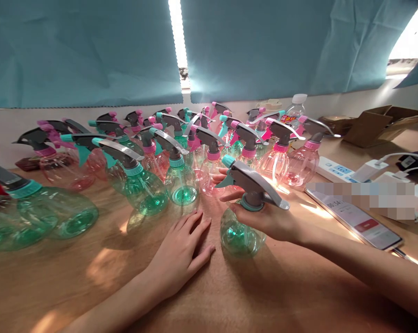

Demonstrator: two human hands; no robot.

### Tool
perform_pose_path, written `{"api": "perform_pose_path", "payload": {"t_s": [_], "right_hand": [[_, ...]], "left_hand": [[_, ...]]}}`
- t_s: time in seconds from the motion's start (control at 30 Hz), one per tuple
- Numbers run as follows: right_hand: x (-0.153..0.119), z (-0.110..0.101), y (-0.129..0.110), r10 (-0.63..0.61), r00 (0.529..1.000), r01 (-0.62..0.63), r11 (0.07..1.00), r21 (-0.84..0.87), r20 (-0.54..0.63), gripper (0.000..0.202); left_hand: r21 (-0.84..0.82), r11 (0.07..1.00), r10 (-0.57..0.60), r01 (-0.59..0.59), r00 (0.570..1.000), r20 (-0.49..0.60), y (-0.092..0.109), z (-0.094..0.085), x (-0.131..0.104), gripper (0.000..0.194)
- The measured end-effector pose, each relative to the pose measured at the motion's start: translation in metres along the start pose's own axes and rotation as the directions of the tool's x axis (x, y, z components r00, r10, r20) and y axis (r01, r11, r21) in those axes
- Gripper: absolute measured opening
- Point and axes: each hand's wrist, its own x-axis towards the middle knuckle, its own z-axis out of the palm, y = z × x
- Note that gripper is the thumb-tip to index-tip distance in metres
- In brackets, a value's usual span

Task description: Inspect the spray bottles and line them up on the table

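My right hand [264, 219] is around the neck of a green spray bottle [242, 238], just under its grey and teal trigger head. Its fingers stretch past the far side of the neck, and the nozzle points left. My left hand [184, 245] lies palm down on the table, fingers stretched out and holding nothing, to the left of that bottle. Beyond it stand a green spray bottle [181, 185] with a teal collar and another green spray bottle [144, 192]. A pink spray bottle [212, 175] stands behind the right hand's fingertips.
Several more pink and green spray bottles crowd the back of the wooden table [126, 282]. Green bottles [72, 212] stand at far left. On the right are a phone [354, 219], a power strip [334, 170], a clear drink bottle [297, 108] and a cardboard box [375, 125].
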Motion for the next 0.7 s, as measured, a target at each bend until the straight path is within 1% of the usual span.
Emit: {"api": "perform_pose_path", "payload": {"t_s": [0.27,0.4,0.47,0.6,0.7], "right_hand": [[0.0014,-0.0008,-0.0045,0.017,1.000,-0.018,0.998,-0.064,-0.012,0.039],[0.0007,-0.0020,-0.0022,0.061,0.998,-0.060,0.996,-0.060,0.020,0.044],[0.0006,-0.0025,-0.0016,0.054,0.998,-0.052,0.997,-0.062,0.036,0.047],[0.0017,-0.0025,-0.0029,0.034,0.999,-0.030,0.991,-0.129,0.023,0.051],[0.0024,-0.0020,-0.0036,0.030,0.999,-0.027,0.989,-0.144,0.021,0.052]], "left_hand": [[0.007,1.000,0.002,-0.002,1.000,-0.006,-0.0005,0.0021,-0.0006,0.047],[0.014,1.000,0.009,-0.009,1.000,-0.004,-0.0016,0.0022,0.0002,0.048],[0.017,1.000,0.010,-0.010,1.000,-0.005,-0.0020,0.0024,0.0000,0.048],[0.017,1.000,0.014,-0.014,1.000,-0.006,-0.0016,0.0024,-0.0006,0.048],[0.018,1.000,0.018,-0.018,1.000,-0.004,-0.0012,0.0019,-0.0004,0.048]]}}
